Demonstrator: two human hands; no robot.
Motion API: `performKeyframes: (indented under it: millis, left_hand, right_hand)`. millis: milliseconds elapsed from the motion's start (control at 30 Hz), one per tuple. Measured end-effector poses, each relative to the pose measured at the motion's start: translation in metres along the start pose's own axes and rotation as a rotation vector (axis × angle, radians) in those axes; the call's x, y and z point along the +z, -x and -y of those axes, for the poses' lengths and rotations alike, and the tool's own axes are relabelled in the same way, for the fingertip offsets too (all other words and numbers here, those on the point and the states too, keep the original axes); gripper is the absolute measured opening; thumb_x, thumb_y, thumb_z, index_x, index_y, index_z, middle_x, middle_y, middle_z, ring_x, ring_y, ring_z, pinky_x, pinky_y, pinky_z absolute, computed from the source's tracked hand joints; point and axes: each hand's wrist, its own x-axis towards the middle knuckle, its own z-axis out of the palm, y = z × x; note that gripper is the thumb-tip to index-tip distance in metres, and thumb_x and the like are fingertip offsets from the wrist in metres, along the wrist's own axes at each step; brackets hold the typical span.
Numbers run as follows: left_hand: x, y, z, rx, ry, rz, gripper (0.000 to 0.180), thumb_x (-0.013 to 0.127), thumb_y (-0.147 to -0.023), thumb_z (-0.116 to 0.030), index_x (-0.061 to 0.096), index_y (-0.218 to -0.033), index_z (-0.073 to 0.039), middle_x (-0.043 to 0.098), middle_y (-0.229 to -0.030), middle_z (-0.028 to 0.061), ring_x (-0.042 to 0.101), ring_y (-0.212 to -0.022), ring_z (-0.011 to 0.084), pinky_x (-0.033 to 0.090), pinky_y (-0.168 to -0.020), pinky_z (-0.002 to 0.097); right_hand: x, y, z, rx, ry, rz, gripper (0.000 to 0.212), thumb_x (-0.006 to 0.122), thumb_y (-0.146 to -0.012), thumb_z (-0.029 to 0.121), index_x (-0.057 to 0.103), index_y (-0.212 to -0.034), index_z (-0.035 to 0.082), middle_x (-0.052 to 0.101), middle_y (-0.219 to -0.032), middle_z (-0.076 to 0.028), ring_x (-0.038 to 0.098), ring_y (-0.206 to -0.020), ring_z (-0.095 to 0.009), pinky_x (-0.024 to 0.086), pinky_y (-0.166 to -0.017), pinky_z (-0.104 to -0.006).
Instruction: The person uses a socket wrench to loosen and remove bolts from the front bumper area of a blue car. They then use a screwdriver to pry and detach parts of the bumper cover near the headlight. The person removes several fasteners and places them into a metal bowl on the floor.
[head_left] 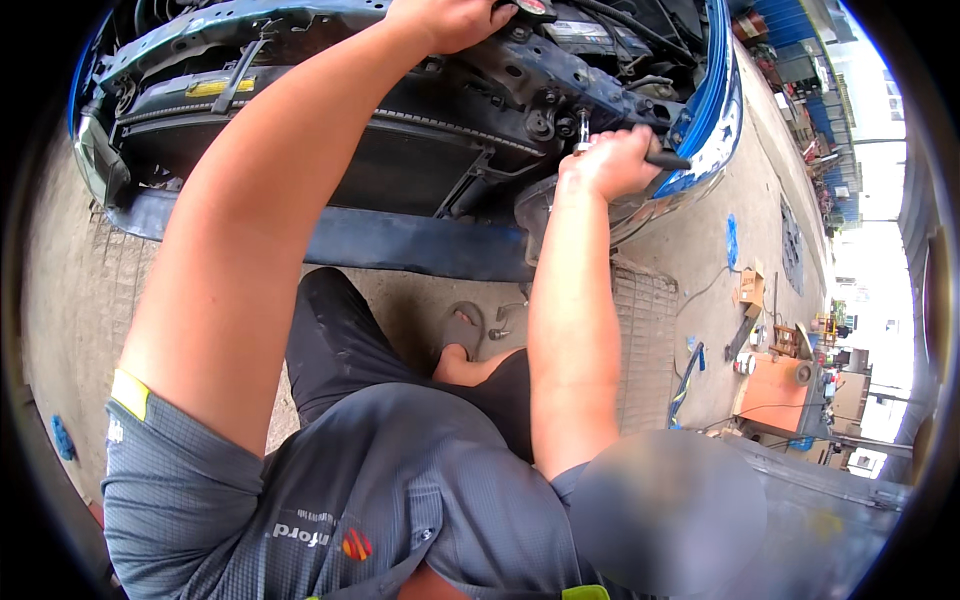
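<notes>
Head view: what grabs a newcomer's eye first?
The exposed front of a blue car spanning the top, bumper cover off. Then two bare forearms reaching up to it: the right hand gripping a black-handled tool at the front's right side, the left hand at the top edge. The orange cabinet stands out at far right.

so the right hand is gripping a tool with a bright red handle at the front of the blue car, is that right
Not quite: the handle is black, not bright red, as the head view shows. The rest stands: the right hand is gripping the tool at the front of the blue car.
</notes>
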Motion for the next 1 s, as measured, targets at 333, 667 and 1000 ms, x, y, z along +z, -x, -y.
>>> performKeyframes:
  millis: [333,667,1000]
  left_hand:
    - [0.002,0.002,0.003,0.0,0.017,-0.036,0.032,0.055,-0.098,-0.036,0.067,-0.108,-0.008,0.069,-0.107,0.0126,0.06,-0.11,0.0313,0.045,-0.1,0.0425]
    - [0.0,-0.004,0.01,0.043,-0.053,-0.056,0.032,0.056,-0.098,-0.036,0.067,-0.107,-0.007,0.068,-0.106,0.013,0.06,-0.11,0.0327,0.045,-0.1,0.0429]
    - [0.0,0.002,0.009,-0.002,0.002,-0.049,0.032,0.055,-0.098,-0.037,0.067,-0.104,-0.008,0.067,-0.107,0.0123,0.059,-0.111,0.032,0.044,-0.101,0.0434]
  right_hand:
    - [-0.014,-0.008,-0.007,-1.204,0.822,0.767,0.018,0.074,-0.089,0.019,0.064,-0.098,0.006,0.07,-0.091,-0.013,0.069,-0.076,-0.033,0.054,-0.069,-0.0391]
    - [0.0,-0.003,0.012,-1.368,1.032,1.226,0.012,0.073,-0.09,0.017,0.067,-0.096,0.009,0.067,-0.084,-0.013,0.067,-0.082,-0.036,0.054,-0.071,-0.0394]
    - [0.008,0.006,0.005,0.026,-0.033,0.007,0.028,0.056,-0.097,0.016,0.042,-0.074,0.009,0.045,-0.066,0.001,0.042,-0.053,-0.011,0.039,-0.051,-0.0296]
